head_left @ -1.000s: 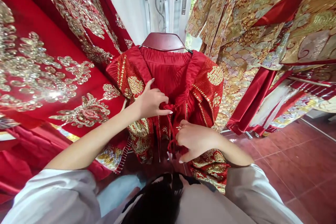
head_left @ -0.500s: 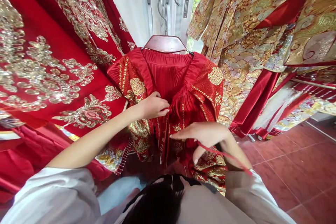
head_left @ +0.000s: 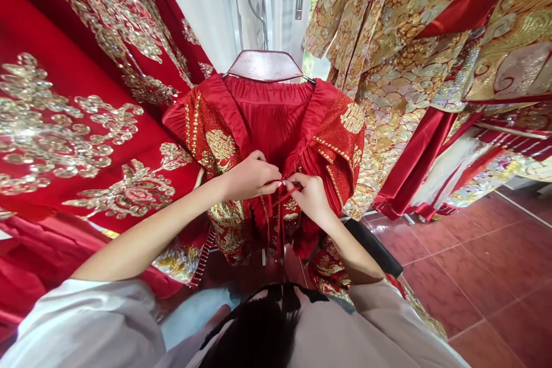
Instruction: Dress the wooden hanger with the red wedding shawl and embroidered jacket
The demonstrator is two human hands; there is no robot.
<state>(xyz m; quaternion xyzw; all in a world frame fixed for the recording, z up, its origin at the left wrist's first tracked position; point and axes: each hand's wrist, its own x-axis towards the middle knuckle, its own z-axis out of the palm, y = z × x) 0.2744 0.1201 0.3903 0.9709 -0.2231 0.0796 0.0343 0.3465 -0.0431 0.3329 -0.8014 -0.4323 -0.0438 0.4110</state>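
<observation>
Red cord (head_left: 288, 192) is pinched by both hands at the garment (head_left: 276, 126) front. Left hand (head_left: 252, 175) sits at nine o'clock of the right hand (head_left: 310, 195), fingertips meeting.

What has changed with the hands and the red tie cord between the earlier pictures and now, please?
The right hand rose from below the garment's waist to meet the left hand, drawing the red tie cord up short between them. The left hand stayed pinched at the front of the red embroidered garment, which stayed on its wooden hanger.

A dress shop: embroidered robes (head_left: 414, 57) hang all around.
</observation>
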